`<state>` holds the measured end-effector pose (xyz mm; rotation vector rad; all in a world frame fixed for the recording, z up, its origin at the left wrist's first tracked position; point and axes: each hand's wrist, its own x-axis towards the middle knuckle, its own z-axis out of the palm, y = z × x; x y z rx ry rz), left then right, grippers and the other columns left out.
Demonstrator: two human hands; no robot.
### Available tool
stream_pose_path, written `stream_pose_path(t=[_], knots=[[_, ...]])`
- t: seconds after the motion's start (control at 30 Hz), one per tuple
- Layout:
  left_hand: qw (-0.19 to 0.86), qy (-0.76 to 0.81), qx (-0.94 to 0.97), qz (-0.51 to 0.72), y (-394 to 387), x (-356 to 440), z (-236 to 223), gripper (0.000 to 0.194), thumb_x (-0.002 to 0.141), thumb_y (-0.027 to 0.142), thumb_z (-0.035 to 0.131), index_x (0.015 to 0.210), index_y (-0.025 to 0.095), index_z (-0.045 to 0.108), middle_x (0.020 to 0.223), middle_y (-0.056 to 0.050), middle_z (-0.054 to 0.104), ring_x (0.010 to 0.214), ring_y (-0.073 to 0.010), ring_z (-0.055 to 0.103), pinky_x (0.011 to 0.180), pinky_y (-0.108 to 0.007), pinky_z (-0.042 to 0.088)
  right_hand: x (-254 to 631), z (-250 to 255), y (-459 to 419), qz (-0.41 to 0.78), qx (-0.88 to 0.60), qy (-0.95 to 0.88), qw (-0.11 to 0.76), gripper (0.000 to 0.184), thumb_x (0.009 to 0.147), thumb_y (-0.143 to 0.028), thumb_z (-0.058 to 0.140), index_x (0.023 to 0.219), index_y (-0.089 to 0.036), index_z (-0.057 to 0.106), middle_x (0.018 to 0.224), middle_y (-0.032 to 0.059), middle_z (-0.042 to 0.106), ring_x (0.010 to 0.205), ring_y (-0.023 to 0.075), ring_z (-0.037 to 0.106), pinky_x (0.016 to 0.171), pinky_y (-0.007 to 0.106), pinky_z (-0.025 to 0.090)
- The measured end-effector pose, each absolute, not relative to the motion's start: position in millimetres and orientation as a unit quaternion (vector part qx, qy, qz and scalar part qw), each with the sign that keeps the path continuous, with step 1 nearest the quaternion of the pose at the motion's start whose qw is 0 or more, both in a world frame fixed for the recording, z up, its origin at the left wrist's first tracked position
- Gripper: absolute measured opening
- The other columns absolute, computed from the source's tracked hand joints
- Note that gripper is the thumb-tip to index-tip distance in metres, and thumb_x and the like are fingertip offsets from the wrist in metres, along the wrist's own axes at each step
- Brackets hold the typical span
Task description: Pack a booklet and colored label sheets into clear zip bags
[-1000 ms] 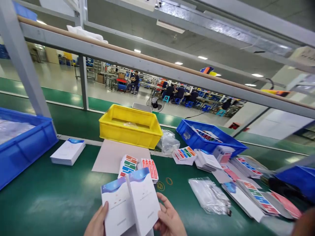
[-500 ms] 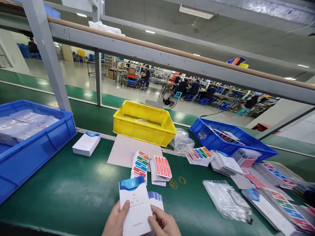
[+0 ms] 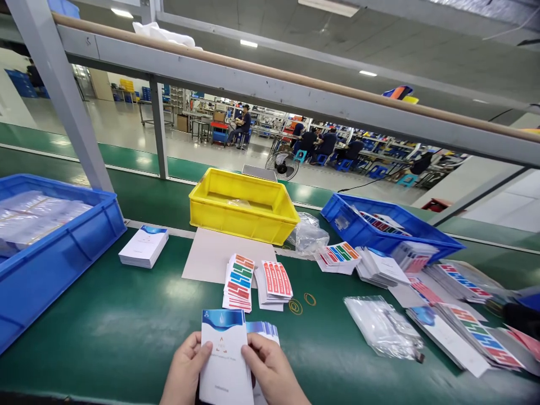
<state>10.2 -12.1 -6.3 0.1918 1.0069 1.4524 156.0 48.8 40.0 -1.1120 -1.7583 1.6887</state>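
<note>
A white booklet with a blue wavy top (image 3: 225, 360) is held upright between both hands, low in the middle of the view. My left hand (image 3: 185, 363) pinches its left edge, thumb on the front. On the right edge, my right hand (image 3: 270, 365) grips with its thumb on the front too. Behind the booklet, partly hidden, is a fanned stack of similar booklets (image 3: 265, 331); I cannot tell whether the right hand touches it. Just beyond stand a pile of multicoloured sticker sheets (image 3: 239, 281) and a pile of red label sheets (image 3: 276, 279).
Farther back are a yellow bin (image 3: 242, 219), a blue bin (image 3: 59, 236) of plastic sleeves and another blue bin (image 3: 379, 222). A booklet stack (image 3: 143, 246) sits left. Rubber bands (image 3: 296, 306) and clear plastic bags (image 3: 382, 326) lie right, near more printed piles (image 3: 447, 337).
My right hand has moved up along the booklet's right edge and now grips it with the thumb on the front. The booklet stands straighter. The camera view has shifted slightly.
</note>
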Motion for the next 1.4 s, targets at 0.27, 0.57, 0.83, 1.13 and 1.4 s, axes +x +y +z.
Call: stream_pose_path(t=[0.27,0.57,0.83,1.13,1.4], knots=[[0.673,0.398,0.026,0.624,-19,0,-6,0.032,0.066,0.036,0.073,0.087,0.013,0.07,0.087,-0.011,0.073,0.083,-0.0279,0.066,0.076,-0.036,0.052,150,27,48,0.56,-0.444,-0.662,0.225,0.035,0.075,-0.045,0.052,0.058,-0.014,0.056,0.057,-0.0012,0.048,0.056,0.0118,0.04,0.052,0.022,0.033],[0.704,0.344,-0.019,0.621,-18,5,-15,0.024,0.066,0.03,0.074,0.084,0.015,0.07,0.084,-0.007,0.073,0.09,-0.0264,0.065,0.084,-0.037,0.049,149,29,45,0.575,-0.457,-0.638,0.232,0.03,0.071,-0.04,0.055,0.056,-0.014,0.056,0.054,-0.0013,0.049,0.052,0.0109,0.04,0.05,0.022,0.033],[0.684,0.363,-0.001,0.633,-18,6,-12,0.022,0.068,0.03,0.072,0.084,0.015,0.07,0.085,-0.006,0.073,0.089,-0.0254,0.065,0.083,-0.034,0.049,147,31,48,0.52,-0.5,-0.656,0.223,0.029,0.071,-0.036,0.054,0.051,-0.017,0.045,0.05,-0.0043,0.04,0.05,0.0093,0.035,0.047,0.021,0.027],[0.709,0.337,-0.048,0.617,-19,5,-19,0.021,0.072,0.029,0.069,0.087,0.014,0.069,0.085,-0.007,0.073,0.089,-0.0267,0.066,0.086,-0.038,0.047,150,33,50,0.589,-0.419,-0.654,0.225,0.032,0.078,-0.042,0.044,0.056,-0.019,0.04,0.055,-0.0032,0.037,0.051,0.0103,0.038,0.047,0.022,0.029],[0.742,0.281,-0.095,0.601,-18,6,-21,0.017,0.079,0.025,0.06,0.087,0.013,0.07,0.084,-0.008,0.074,0.096,-0.0273,0.063,0.093,-0.041,0.043,149,38,50,0.584,-0.428,-0.652,0.225,0.028,0.075,-0.036,0.045,0.055,-0.019,0.037,0.055,-0.0041,0.034,0.051,0.0093,0.031,0.047,0.022,0.026]])
